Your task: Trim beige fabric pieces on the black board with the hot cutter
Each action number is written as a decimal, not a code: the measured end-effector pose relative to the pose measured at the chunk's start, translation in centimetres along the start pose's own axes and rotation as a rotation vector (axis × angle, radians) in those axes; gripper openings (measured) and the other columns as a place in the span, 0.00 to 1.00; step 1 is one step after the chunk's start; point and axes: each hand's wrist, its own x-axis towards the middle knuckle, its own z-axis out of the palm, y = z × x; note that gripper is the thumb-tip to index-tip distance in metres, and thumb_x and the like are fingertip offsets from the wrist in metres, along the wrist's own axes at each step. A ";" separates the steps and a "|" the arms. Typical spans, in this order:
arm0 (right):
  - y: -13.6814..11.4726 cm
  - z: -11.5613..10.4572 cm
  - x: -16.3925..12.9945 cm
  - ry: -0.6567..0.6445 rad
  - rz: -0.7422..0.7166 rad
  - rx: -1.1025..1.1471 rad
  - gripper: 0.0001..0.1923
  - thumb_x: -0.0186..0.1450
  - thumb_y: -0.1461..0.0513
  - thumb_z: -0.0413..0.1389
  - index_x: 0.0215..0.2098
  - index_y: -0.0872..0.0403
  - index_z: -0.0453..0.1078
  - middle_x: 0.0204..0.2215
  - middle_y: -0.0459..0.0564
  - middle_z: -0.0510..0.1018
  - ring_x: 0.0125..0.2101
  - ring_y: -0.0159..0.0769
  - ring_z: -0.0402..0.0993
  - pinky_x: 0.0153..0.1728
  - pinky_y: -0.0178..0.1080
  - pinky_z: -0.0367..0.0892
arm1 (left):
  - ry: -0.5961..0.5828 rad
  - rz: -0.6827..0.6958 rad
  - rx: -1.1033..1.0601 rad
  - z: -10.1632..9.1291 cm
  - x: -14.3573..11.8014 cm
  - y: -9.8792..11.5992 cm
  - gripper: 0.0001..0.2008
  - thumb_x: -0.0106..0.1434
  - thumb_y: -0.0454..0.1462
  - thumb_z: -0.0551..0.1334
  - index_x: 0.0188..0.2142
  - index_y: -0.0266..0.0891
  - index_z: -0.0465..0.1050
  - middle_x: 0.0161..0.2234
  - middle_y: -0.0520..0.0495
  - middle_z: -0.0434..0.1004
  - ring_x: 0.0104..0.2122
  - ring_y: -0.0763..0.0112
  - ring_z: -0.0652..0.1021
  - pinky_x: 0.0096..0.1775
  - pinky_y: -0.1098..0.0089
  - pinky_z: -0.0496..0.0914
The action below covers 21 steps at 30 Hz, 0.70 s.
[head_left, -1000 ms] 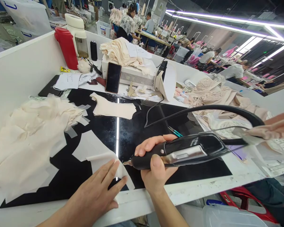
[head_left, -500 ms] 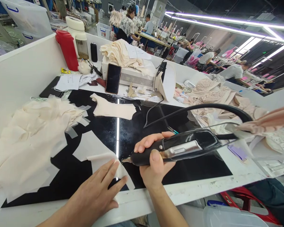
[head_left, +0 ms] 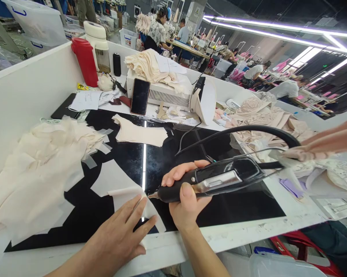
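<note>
- A garment workshop stretches behind a white-walled bench [head_left: 248, 234] topped with a glossy black mat [head_left: 162, 161].
- The left hand [head_left: 115, 238] lies flat, fingers [head_left: 139, 207] spread and pressing down a pale fabric piece [head_left: 118, 184] at the mat's near edge.
- The right hand [head_left: 187, 196] is wrapped around a black corded hot-knife cutter [head_left: 216, 179], fingers curled tight over the handle, thumb on its side.
- The cutter's metal tip [head_left: 150, 195] sits at the fabric piece's folded edge, just beside the left fingertips.
- A heap of cream cut pieces [head_left: 37, 173] lies to the left; another fabric piece [head_left: 140, 134] lies farther back.
- A phone [head_left: 140, 96] leans against a white machine [head_left: 164, 94].
- Another person's hand [head_left: 320, 148] reaches in from the right.
</note>
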 end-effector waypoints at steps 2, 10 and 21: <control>0.1 0.0 0.0 -0.003 -0.001 0.007 0.19 0.68 0.56 0.64 0.53 0.44 0.65 0.32 0.40 0.72 0.26 0.30 0.72 0.27 0.37 0.74 | 0.006 -0.005 -0.012 0.2 -0.1 0.0 0.46 0.49 0.49 0.81 0.64 0.44 0.69 0.65 0.30 0.69 0.60 0.39 0.75 0.54 0.52 0.75; 0.0 -0.1 0.1 0.005 0.022 -0.028 0.17 0.69 0.56 0.63 0.53 0.43 0.63 0.32 0.40 0.72 0.25 0.30 0.73 0.27 0.37 0.74 | -0.003 -0.008 -0.004 0.1 0.1 0.1 0.47 0.46 0.49 0.82 0.64 0.45 0.70 0.64 0.30 0.70 0.60 0.39 0.76 0.54 0.52 0.76; 0.2 -0.1 0.0 -0.008 0.008 -0.020 0.18 0.69 0.55 0.63 0.53 0.43 0.63 0.32 0.40 0.71 0.25 0.30 0.72 0.26 0.37 0.74 | -0.003 -0.010 -0.024 0.2 -0.2 -0.1 0.40 0.57 0.49 0.77 0.65 0.45 0.68 0.67 0.31 0.67 0.62 0.41 0.74 0.56 0.52 0.74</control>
